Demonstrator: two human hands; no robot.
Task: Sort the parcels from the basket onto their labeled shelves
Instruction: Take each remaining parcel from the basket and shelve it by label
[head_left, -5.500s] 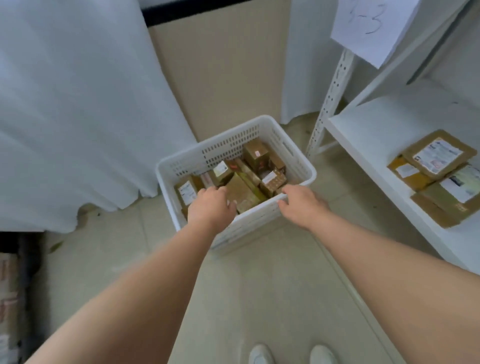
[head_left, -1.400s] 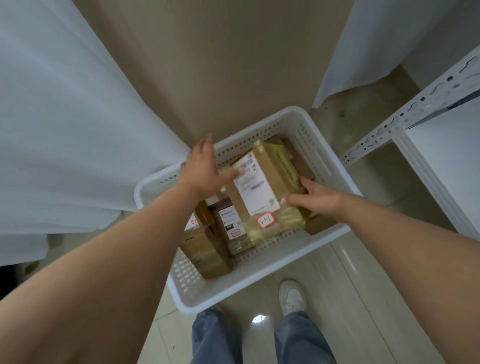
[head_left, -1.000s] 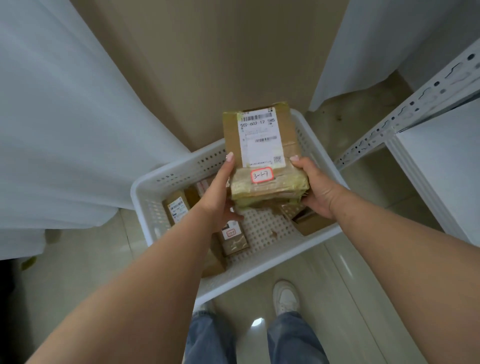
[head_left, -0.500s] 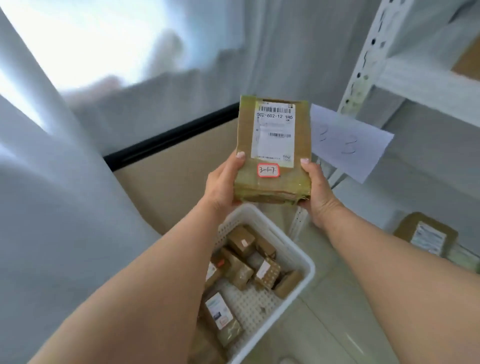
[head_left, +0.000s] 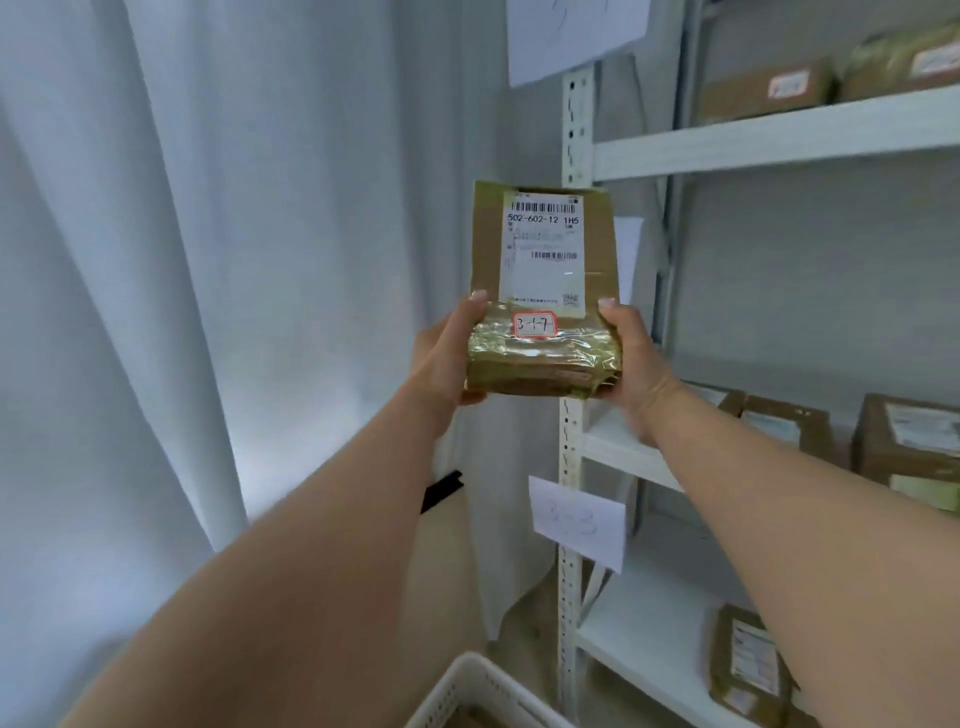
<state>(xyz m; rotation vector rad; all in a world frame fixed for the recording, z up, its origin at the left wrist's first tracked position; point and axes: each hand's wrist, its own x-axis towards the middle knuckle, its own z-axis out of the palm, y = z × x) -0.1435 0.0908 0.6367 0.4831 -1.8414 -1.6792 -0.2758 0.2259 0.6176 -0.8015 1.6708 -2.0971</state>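
A white curtain (head_left: 182, 260) fills the left side. Just right of it, the left hand (head_left: 447, 358) grips the parcel (head_left: 543, 291) at its lower left edge, thumb on the front face and fingers hidden behind. The parcel is a flat brown box wrapped in shiny tape, held upright in the air at chest height, long axis vertical, shipping label facing the camera. A red-bordered sticker (head_left: 535, 325) near its lower end reads 3-1-7, as best I can make out. The right hand (head_left: 631, 358) grips the lower right edge the same way, thumb in front, so both hands clamp the bottom end and the top stands free.

Right of the parcel, and just behind it, rises the post (head_left: 571, 467) of the white rack. A paper tag (head_left: 576, 525) lower on the post seems to read 3-3; another sheet (head_left: 576, 36) hangs near the top, its writing unreadable. Shelves (head_left: 779, 135) run off to the right, carrying other boxes (head_left: 789, 426). The basket (head_left: 478, 691) shows only its rim at the bottom edge.

The step looks like reading the sticker and matching it to a shelf. The rack lies to the right, so the right hand is the nearer one, and the parcel likely needs tipping flat to slide in.
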